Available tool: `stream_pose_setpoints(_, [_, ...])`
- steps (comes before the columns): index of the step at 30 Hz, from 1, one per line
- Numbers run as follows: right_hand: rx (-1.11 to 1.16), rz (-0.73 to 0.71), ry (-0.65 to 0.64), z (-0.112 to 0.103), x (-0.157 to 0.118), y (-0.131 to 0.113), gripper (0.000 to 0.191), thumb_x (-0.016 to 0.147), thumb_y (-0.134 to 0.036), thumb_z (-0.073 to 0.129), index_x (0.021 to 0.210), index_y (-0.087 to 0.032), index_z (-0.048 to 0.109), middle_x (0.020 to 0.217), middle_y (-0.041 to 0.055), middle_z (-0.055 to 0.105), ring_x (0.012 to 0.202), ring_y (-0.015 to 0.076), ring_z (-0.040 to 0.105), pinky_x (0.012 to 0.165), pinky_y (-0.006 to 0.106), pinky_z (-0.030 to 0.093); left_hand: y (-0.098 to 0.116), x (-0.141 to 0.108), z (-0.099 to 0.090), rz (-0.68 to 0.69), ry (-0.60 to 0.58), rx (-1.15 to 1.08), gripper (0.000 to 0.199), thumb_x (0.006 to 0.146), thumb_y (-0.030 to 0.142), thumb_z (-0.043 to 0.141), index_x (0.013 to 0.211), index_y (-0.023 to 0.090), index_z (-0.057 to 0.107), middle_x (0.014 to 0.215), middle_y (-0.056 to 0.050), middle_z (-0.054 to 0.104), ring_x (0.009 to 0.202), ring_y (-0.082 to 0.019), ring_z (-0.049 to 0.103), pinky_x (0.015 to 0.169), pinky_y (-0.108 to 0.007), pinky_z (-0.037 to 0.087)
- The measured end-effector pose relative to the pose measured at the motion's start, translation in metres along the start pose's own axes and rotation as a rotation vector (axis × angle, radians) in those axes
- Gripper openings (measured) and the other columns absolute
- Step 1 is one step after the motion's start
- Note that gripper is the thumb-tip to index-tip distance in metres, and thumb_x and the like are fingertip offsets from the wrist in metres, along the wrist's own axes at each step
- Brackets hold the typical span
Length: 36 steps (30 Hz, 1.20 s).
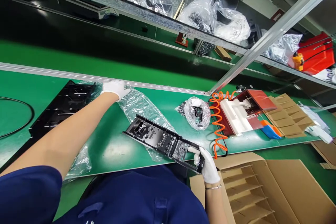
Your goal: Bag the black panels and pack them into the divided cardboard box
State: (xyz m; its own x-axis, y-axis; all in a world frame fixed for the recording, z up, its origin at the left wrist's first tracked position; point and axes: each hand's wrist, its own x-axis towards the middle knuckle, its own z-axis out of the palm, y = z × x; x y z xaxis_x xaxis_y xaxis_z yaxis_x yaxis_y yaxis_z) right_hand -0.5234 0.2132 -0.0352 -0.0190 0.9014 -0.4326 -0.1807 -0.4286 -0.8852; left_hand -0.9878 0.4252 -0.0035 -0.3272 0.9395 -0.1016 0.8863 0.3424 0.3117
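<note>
My right hand point(208, 168), in a white glove, grips the near right end of a long black plastic housing point(160, 140), with fingers through its frame-like opening. The housing is tilted, its ribbed inner side facing up, above the bench's front part. Farther back on the left, my left hand point(114, 89), also gloved, is closed on the upper end of a clear plastic bag point(144, 103). This bag runs right and passes behind the housing. Beside my left forearm lies a larger black plastic part point(63, 101), partly covered by the arm.
An open clear bag with small black parts point(198, 113) sits mid-bench. To its right are an orange coiled hose point(219, 122), a red and white fixture point(237, 115) and cardboard dividers point(288, 113). An open carton point(286, 182) stands at lower right. A metal shelf edge point(157, 19) crosses above.
</note>
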Motion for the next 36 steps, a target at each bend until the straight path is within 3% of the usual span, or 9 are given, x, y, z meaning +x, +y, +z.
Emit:
stream_pose_setpoints(4, [0.084, -0.089, 0.167, 0.008, -0.001, 0.006, 0.035, 0.079, -0.052, 0.074, 0.08, -0.02, 0.06, 0.069, 0.0001, 0.058, 0.056, 0.0119, 0.049, 0.048, 0.024, 0.046, 0.017, -0.043, -0.018, 0.141, 0.194, -0.043, 0.067, 0.086, 0.054, 0.05, 0.139, 0.014, 0.051, 0.138, -0.025, 0.055, 0.124, -0.047, 0.052, 0.102, -0.062, 0.04])
stream_pose_setpoints(8, [0.172, -0.17, 0.155, 0.016, 0.001, 0.007, 0.035, 0.084, -0.046, 0.07, 0.073, -0.022, 0.047, 0.067, -0.0054, 0.046, 0.046, 0.0053, 0.027, 0.039, 0.018, 0.032, 0.029, -0.088, -0.022, 0.135, -0.023, -0.188, 0.056, 0.09, 0.057, 0.045, 0.132, 0.024, 0.06, 0.133, -0.014, 0.063, 0.115, -0.041, 0.061, 0.097, -0.054, 0.047])
stream_pose_setpoints(12, [0.27, -0.227, 0.108, 0.012, -0.002, -0.013, 0.025, 0.081, -0.036, 0.074, 0.09, -0.02, 0.057, 0.064, -0.0095, 0.033, 0.044, 0.003, 0.017, 0.035, 0.012, 0.022, 0.024, -0.12, -0.01, 0.103, -0.123, -0.326, 0.066, 0.089, 0.061, 0.048, 0.143, 0.024, 0.051, 0.136, -0.013, 0.063, 0.12, -0.038, 0.06, 0.103, -0.051, 0.045])
stream_pose_setpoints(14, [0.305, -0.256, 0.106, 0.007, -0.007, -0.026, 0.028, 0.082, -0.034, 0.073, 0.103, -0.02, 0.061, 0.065, -0.0093, 0.032, 0.044, 0.0025, 0.017, 0.034, 0.011, 0.023, 0.018, -0.135, -0.004, 0.092, -0.177, -0.53, 0.077, 0.087, 0.067, 0.047, 0.15, 0.023, 0.041, 0.133, -0.013, 0.065, 0.115, -0.034, 0.063, 0.1, -0.048, 0.049])
stream_pose_setpoints(17, [0.374, -0.282, 0.079, 0.001, -0.016, -0.042, 0.025, 0.083, -0.03, 0.071, 0.104, -0.02, 0.063, 0.069, -0.0083, 0.033, 0.044, 0.0012, 0.017, 0.033, 0.009, 0.025, 0.014, -0.159, -0.003, 0.119, -0.327, -0.888, 0.091, 0.08, 0.073, 0.054, 0.153, 0.022, 0.037, 0.134, -0.013, 0.064, 0.116, -0.033, 0.063, 0.096, -0.045, 0.055])
stream_pose_setpoints(20, [0.449, -0.285, 0.025, 0.002, -0.022, -0.051, 0.018, 0.085, -0.028, 0.069, 0.1, -0.019, 0.064, 0.07, -0.0079, 0.032, 0.044, 0.0008, 0.014, 0.033, 0.007, 0.025, 0.018, -0.184, -0.005, 0.179, -0.301, -1.148, 0.083, 0.075, 0.068, 0.065, 0.147, 0.03, 0.048, 0.153, -0.005, 0.049, 0.14, -0.033, 0.045, 0.114, -0.041, 0.043])
stream_pose_setpoints(22, [0.498, -0.299, 0.008, 0.004, -0.025, -0.056, 0.017, 0.086, -0.028, 0.069, 0.1, -0.019, 0.065, 0.07, -0.0079, 0.032, 0.044, 0.0009, 0.013, 0.033, 0.006, 0.026, 0.022, -0.198, -0.007, 0.129, -0.231, -1.266, 0.077, 0.074, 0.065, 0.069, 0.143, 0.035, 0.053, 0.157, 0.001, 0.042, 0.146, -0.032, 0.036, 0.119, -0.042, 0.036])
stream_pose_setpoints(27, [0.528, -0.361, 0.015, 0.011, -0.029, -0.067, 0.029, 0.086, -0.039, 0.07, 0.106, -0.019, 0.066, 0.068, -0.0081, 0.032, 0.043, 0.0017, 0.015, 0.034, 0.008, 0.032, 0.027, -0.216, -0.009, 0.009, -0.1, -1.352, 0.073, 0.073, 0.06, 0.07, 0.141, 0.04, 0.054, 0.155, 0.007, 0.045, 0.149, -0.031, 0.03, 0.125, -0.041, 0.025])
stream_pose_setpoints(36, [0.525, -0.36, 0.032, 0.009, -0.032, -0.07, 0.032, 0.087, -0.043, 0.067, 0.107, -0.018, 0.068, 0.067, -0.0074, 0.034, 0.043, 0.0023, 0.019, 0.034, 0.009, 0.032, 0.035, -0.221, -0.011, 0.001, -0.09, -1.422, 0.073, 0.074, 0.062, 0.07, 0.141, 0.037, 0.055, 0.15, 0.004, 0.052, 0.143, -0.032, 0.041, 0.119, -0.043, 0.036])
